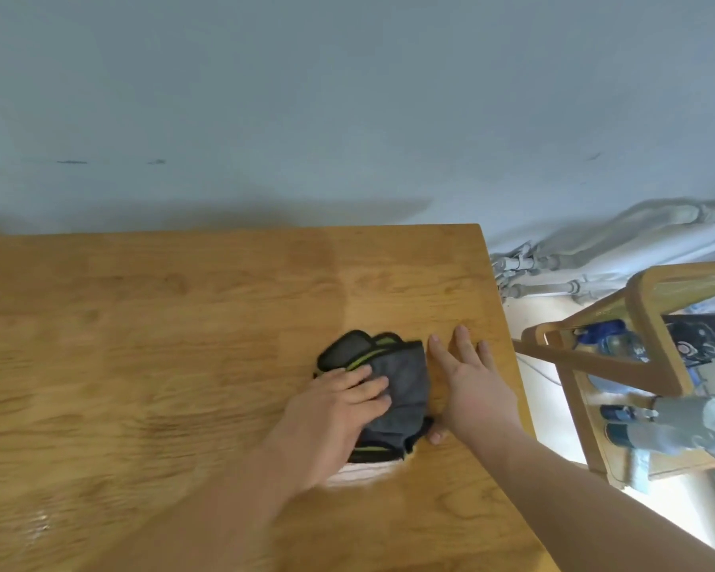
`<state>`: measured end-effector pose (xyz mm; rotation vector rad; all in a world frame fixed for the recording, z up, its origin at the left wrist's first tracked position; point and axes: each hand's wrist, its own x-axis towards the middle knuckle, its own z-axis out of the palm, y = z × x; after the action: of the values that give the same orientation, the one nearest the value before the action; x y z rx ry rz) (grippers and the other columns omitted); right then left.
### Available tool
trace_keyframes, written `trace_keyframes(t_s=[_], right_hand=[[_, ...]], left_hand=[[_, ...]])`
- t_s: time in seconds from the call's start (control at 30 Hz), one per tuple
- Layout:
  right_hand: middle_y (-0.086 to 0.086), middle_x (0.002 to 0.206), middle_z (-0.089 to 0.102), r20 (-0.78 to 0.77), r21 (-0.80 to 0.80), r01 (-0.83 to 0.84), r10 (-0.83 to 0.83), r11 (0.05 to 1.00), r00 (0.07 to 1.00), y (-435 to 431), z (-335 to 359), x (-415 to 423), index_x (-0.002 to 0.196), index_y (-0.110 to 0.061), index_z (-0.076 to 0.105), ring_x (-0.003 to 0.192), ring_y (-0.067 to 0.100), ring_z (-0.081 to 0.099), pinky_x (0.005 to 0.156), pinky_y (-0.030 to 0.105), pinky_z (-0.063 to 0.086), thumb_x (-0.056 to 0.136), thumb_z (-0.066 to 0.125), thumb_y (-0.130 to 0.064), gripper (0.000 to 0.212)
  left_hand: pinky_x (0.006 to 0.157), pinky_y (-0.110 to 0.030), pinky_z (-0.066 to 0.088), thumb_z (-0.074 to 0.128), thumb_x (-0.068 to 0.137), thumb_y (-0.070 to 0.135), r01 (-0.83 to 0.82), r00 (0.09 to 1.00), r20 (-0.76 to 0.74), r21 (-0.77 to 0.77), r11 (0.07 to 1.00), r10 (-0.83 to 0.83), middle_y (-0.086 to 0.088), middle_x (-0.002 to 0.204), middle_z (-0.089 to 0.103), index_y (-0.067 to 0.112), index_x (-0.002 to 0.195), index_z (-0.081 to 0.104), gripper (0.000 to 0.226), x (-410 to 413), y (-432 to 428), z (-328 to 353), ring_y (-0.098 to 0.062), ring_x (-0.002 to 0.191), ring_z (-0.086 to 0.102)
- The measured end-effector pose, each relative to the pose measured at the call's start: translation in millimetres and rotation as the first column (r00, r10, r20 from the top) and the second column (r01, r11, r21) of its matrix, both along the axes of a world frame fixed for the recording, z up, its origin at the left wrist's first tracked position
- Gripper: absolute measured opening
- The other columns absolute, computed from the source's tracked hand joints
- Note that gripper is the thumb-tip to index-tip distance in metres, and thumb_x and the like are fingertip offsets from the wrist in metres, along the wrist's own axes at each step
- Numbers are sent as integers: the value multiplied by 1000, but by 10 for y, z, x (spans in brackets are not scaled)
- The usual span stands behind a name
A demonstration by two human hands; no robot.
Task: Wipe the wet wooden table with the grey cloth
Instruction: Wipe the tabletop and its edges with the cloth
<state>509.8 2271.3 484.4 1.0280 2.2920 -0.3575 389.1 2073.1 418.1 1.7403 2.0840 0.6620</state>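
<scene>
A bunched grey cloth point(405, 386) with green-edged dark trim lies on the wooden table point(162, 324), right of the middle. My left hand point(335, 414) presses down on its left side, fingers curled over the fabric. Just to the cloth's right, my right hand point(471, 377) rests flat on the wood with fingers spread, its thumb touching the cloth's lower right corner. A bright wet glare shows on the table beneath the cloth's near edge point(364, 474) and another at the lower left point(40, 526).
The table's right edge runs close to my right hand. Beyond it stands a wooden chair or rack point(653, 336) with blue bottles and other items below. A pale grey wall point(347, 117) rises behind the table, with pipes at the right.
</scene>
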Motion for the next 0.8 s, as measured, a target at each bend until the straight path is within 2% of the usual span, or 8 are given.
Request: trace_keyframes(t_s=[0.1, 0.23, 0.3, 0.43, 0.53, 0.6, 0.7, 0.8], right_hand=[[-7, 170, -27, 10, -4, 10, -10, 1000, 1000, -2, 16, -36, 162, -45, -10, 159, 31, -14, 113, 50, 46, 60, 100, -33, 151], [-8, 170, -26, 9, 3, 18, -18, 1000, 1000, -14, 46, -40, 162, -46, -6, 159, 31, -13, 107, 51, 52, 59, 101, -32, 149], [-8, 170, -25, 2, 8, 11, -11, 1000, 1000, -14, 31, -36, 162, -46, -5, 159, 31, -13, 106, 50, 53, 58, 101, -32, 148], [-6, 170, -24, -12, 23, -13, 14, 1000, 1000, -8, 13, -16, 163, -43, -5, 160, 31, -10, 108, 48, 51, 64, 98, -33, 143], [-7, 169, -29, -3, 9, -17, 17, 1000, 1000, 9, 18, -1, 162, -45, -10, 159, 29, -14, 109, 48, 51, 62, 99, -36, 148], [-8, 168, -30, 2, 3, -7, 7, 1000, 1000, 7, 34, -21, 161, -47, -12, 159, 29, -16, 110, 50, 49, 61, 99, -35, 150], [-8, 168, -31, 19, -3, 3, -3, 1000, 1000, -9, 45, -41, 161, -48, -11, 159, 29, -16, 107, 51, 51, 61, 99, -32, 150], [-10, 167, -33, 21, 1, -15, 15, 1000, 1000, 16, 34, -18, 160, -50, -13, 158, 27, -17, 107, 50, 51, 62, 98, -37, 149]], left_hand=[[124, -38, 25, 59, 101, 24, 147, 984, -85, -86, 985, -154, 14, 157, 42, 34, 145, 54, 46, -519, 20, -43, -8, 149, 33], [121, -43, 33, 65, 96, 17, -399, 916, 12, -85, 913, 402, 9, 154, 47, 29, 142, 58, 48, -679, 289, 50, -11, 147, 38], [121, -42, 33, 62, 95, 14, -473, 881, -24, -68, 878, 473, 7, 154, 48, 27, 143, 57, 49, -336, 423, 133, -18, 146, 39], [112, -40, 46, 70, 90, 16, 92, 996, 13, 42, 995, -92, 4, 143, 62, 24, 129, 69, 40, 13, 336, 16, -19, 136, 53], [126, -32, 19, 56, 104, 20, 227, 974, 29, -87, 970, -225, 14, 157, 40, 29, 146, 54, 43, -472, 387, 37, -5, 149, 29], [126, -32, 19, 60, 101, 18, -49, 999, 20, -93, 995, 51, 15, 156, 40, 30, 145, 55, 46, -715, 419, 50, -3, 147, 30], [122, -36, 31, 65, 97, 17, -559, 822, 75, -81, 825, 564, 10, 152, 49, 28, 142, 59, 46, -620, 401, 52, -8, 145, 38], [125, -37, 23, 52, 104, 21, -566, 824, -42, -101, 818, 564, 6, 160, 39, 25, 150, 48, 47, -181, 471, 83, -15, 152, 28]])
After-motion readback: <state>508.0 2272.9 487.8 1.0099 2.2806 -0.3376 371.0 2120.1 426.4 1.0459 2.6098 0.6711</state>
